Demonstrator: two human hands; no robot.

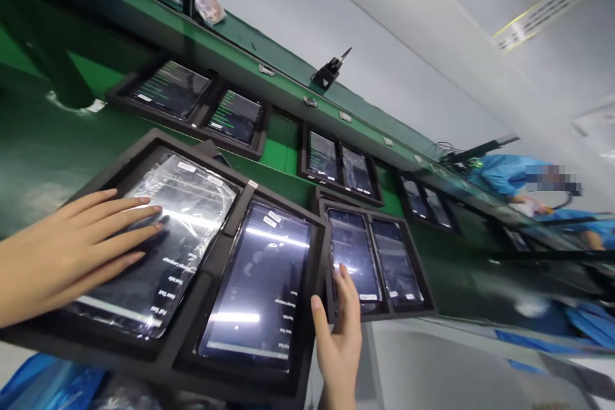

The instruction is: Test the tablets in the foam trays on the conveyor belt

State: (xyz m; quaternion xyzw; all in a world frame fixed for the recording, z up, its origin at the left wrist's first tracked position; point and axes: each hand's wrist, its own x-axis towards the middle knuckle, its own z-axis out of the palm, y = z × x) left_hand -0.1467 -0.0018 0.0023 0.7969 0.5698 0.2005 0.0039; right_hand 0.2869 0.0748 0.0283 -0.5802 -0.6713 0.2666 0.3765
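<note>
A black foam tray [166,359] lies nearest to me, tilted in view, with two tablets set in its compartments. My left hand [91,246] is spread with fingers apart over the left tablet [192,224], which is wrapped in clear crinkled film and lit with a text menu. The right tablet [262,275] shows a similar menu and has small white labels. My right hand [341,327] is at the tray's right edge, thumb and fingers apart, holding nothing. Its fingertips overlap the lower left part of a second tray [425,282] with two tablets.
More trays with tablets, such as a tray [262,147] with green text on screen, line the back of the green bench [29,141]. A black device [329,70] stands on the ledge above. People in blue [504,173] are at the far right. Blue plastic [52,381] lies lower left.
</note>
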